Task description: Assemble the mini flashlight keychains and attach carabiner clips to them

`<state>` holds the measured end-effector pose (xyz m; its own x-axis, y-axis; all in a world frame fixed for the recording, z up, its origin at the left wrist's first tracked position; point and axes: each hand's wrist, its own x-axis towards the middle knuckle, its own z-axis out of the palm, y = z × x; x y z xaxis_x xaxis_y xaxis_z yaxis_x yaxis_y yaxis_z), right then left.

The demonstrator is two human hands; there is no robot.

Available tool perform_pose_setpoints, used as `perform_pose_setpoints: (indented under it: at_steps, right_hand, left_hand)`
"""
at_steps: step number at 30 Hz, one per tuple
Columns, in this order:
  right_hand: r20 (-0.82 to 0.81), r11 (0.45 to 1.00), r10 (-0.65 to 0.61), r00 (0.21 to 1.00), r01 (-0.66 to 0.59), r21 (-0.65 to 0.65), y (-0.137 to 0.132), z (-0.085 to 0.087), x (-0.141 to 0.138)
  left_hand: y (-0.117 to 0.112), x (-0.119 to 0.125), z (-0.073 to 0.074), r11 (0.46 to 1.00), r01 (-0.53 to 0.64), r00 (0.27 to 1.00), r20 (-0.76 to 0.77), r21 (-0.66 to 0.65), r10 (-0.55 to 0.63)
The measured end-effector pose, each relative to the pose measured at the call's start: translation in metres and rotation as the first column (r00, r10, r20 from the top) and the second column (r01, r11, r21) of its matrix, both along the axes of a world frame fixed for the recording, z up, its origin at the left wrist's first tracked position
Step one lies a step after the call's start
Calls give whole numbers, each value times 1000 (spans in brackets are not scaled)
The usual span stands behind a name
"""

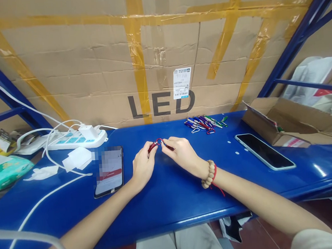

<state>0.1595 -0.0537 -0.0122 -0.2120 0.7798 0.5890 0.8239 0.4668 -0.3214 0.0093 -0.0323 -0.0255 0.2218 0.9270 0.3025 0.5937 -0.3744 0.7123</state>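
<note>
Above the middle of the blue table, my two hands meet over a small red metal piece. My left hand (144, 162) is closed, pinching a slim red tube (152, 146) between thumb and fingers. My right hand (185, 155), wearing a beaded bracelet and a red string, is closed on a red carabiner (159, 139), whose curved end shows between the hands. The fingers hide much of both parts, and I cannot tell whether they are joined. Farther back lies a pile of slim metal tubes (202, 122) in blue, red, green and silver, some with carabiner clips.
A lit phone (109, 172) lies left of my left hand, near white papers (79, 159) and a power strip (78, 140) with trailing cables. Rightward are a dark-screened phone (266, 151) and an open cardboard box (293, 119). A large carton (94, 69) stands behind the table (165, 200).
</note>
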Motion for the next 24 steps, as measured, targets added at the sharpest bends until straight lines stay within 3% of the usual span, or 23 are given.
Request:
perform_pose_setpoints:
  at_steps: [8,15,20,24]
  right_hand:
    - [11,998,27,1000,-26,-61,1,7,2]
    - [11,982,129,992,-126,-141,4,14,12]
    - [-239,947,164,957,-220,-233,10,9,13]
    - [-483,856,147,863,-356,-375,10,6,8]
  left_hand:
    - [1,1,-2,1000,0,999,41,-27,1]
    - [9,-1,-6,1000,26,991,133,-10,-24]
    - [13,-1,-10,992,126,982,146,-2,-124]
    - [14,0,-13,979,203,968,154,-10,-199]
